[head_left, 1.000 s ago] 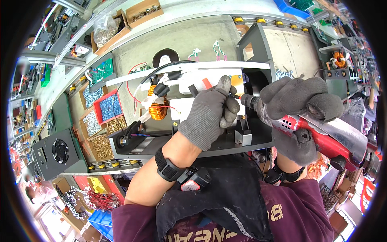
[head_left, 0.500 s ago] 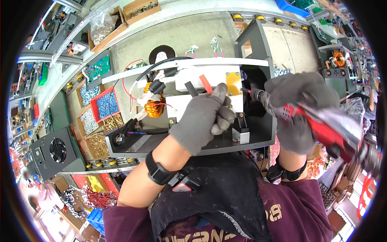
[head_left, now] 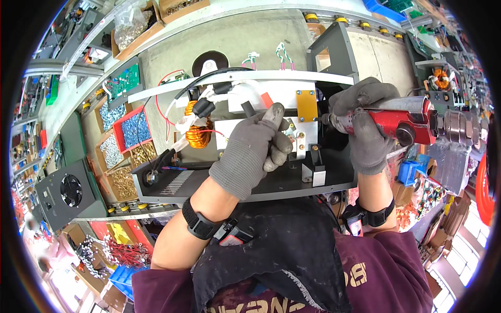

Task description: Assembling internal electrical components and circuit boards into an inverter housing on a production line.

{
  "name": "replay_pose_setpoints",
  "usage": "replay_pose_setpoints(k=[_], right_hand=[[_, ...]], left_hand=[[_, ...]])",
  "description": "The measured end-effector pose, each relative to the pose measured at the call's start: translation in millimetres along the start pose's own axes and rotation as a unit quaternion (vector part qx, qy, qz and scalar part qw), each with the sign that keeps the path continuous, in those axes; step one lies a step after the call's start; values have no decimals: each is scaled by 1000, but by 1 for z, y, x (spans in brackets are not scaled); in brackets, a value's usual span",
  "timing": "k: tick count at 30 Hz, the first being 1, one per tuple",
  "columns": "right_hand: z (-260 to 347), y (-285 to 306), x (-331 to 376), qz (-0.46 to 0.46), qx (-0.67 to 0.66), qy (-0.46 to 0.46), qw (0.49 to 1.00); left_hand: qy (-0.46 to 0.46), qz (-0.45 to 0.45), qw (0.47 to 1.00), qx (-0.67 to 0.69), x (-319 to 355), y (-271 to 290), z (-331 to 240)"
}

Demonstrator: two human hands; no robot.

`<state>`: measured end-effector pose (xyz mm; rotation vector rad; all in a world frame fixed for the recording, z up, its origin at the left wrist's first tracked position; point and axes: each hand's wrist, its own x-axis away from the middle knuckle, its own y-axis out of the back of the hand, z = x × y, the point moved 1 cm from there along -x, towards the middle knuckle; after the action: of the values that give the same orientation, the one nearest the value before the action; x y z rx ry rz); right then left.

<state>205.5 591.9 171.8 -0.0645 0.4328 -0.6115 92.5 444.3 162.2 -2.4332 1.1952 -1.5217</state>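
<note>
In a grey glove, my left hand rests over the white block inside a dark metal chassis. Its fingers are curled and the thumb is pressed in; anything between them is hidden. Just right of the fingertips are a small metal piece with bolts and a brass-coloured plate. My gloved right hand is wrapped round a red pneumatic screwdriver, held nearly level with its nose toward the plate, apart from it. A copper-wound coil sits left of my left hand.
Left of the chassis stand bins of small screws, one a red tray, and a dark fan panel. A green circuit board lies behind. A white rail crosses the chassis; loose cables run along its left end.
The screwdriver has swung from slanting down to the right to nearly level, my right hand turning with it. My left hand has shifted slightly left, exposing more of the small bolted piece.
</note>
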Motion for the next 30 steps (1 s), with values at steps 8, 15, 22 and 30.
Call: replay_pose_setpoints(k=[8,15,22,30], right_hand=[[-3,-3,5,-12,44,13,999],[4,17,1,-70,-172,-67,980],[-3,8,-19,-136,88,23,986],[-12,9,-18,-186,151,-8,971]], left_hand=[[-9,18,1000,-23,2,6,4],[-15,9,1000,-24,1,6,5],[-19,7,1000,-18,1,5,4],[-3,-11,999,-38,0,3,0]])
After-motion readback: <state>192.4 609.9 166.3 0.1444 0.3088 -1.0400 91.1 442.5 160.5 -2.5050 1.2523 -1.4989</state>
